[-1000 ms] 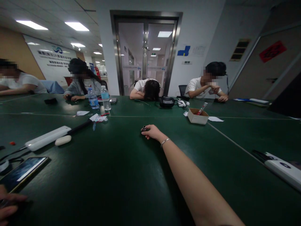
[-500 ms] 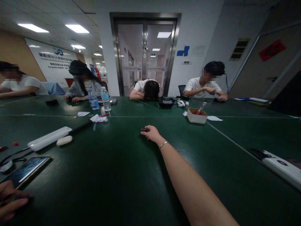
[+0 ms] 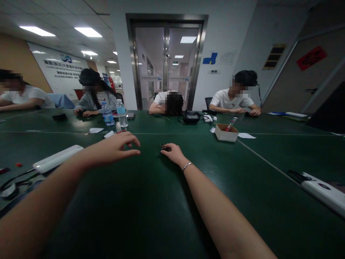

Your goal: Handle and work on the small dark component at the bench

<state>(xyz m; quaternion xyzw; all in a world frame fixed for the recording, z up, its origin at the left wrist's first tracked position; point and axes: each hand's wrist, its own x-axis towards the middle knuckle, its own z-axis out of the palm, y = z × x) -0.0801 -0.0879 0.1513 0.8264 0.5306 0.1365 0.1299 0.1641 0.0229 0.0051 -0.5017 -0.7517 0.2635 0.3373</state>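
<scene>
A small dark object with a round, shiny rim on top (image 3: 162, 146) stands upright on the green table (image 3: 129, 208). My right hand (image 3: 174, 154), with a silver bracelet on its wrist, closes its fingers around the object's right side. Its lower part is hidden by my fingers, so I cannot make out its kind. To the left, my left hand (image 3: 115, 147) hovers over the table with fingers bent and apart, holding nothing. A gap of bare tabletop separates my two hands.
Two water bottles (image 3: 122, 114) stand beyond my left hand. A long white device (image 3: 58, 158) lies left, partly behind my forearm. At the right are a small open box (image 3: 226, 133) and a white device (image 3: 323, 190). Several people sit across the table, near a black headset (image 3: 191, 117).
My left hand has come from the lower left, by the phone, up toward the middle. My right hand stays at the small object, which leans or shifts slightly left.
</scene>
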